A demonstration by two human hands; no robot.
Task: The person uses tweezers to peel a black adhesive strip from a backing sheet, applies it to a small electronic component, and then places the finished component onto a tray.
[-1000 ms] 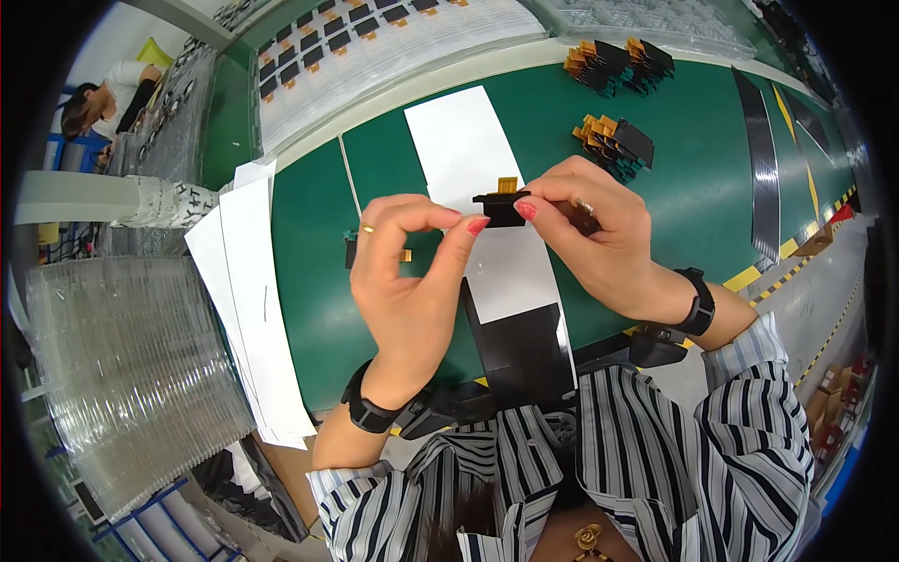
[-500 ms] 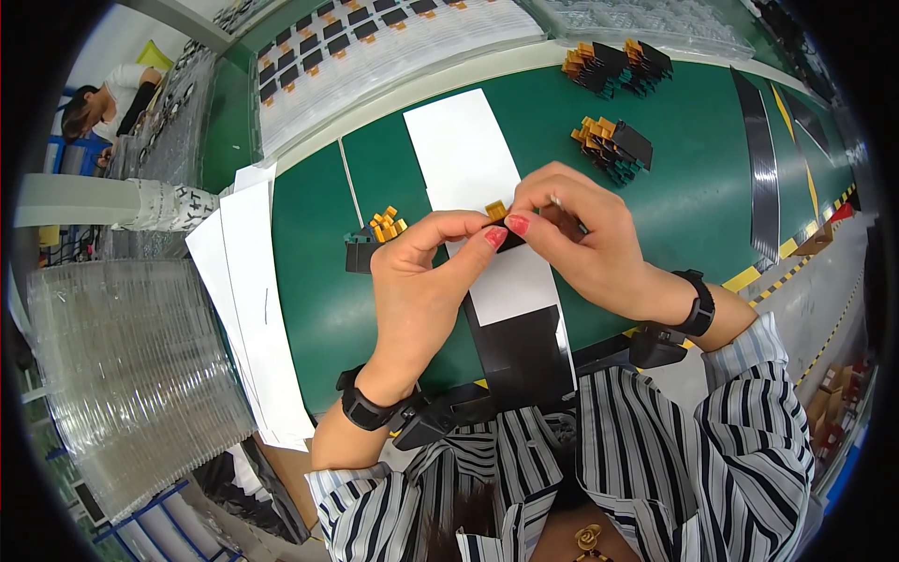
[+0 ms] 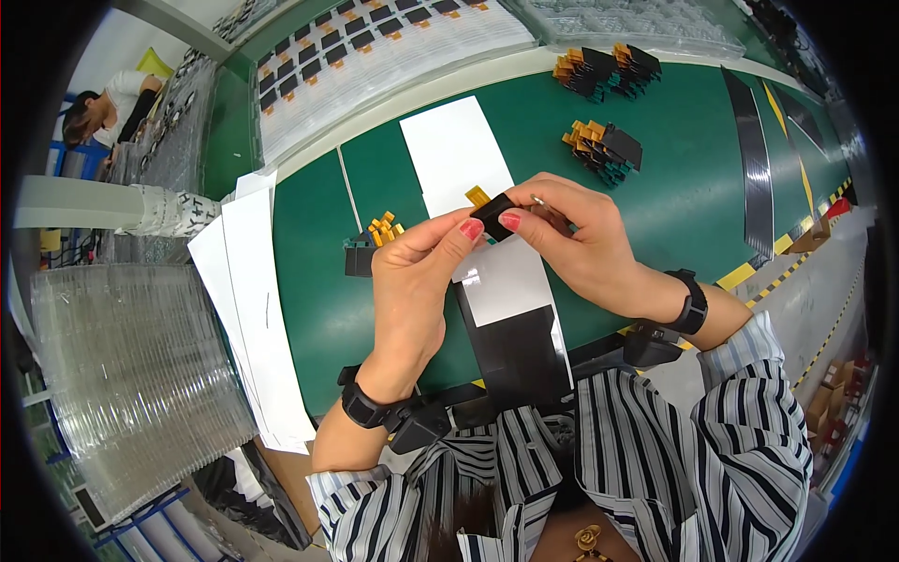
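Grip: left hand [image 3: 412, 286], right hand [image 3: 588, 239], both pinching one black flat module [image 3: 492, 216], amber ribbon tail [image 3: 478, 196]. Likely light, fragile; edge hold advised.

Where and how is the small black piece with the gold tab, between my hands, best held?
Probably by opposite edges of the small black piece, from left and right, as your left hand and right hand pinch it. It looks flat and thin, and its gold tab sticks out away from you, so gripping the sides should leave the tab free.
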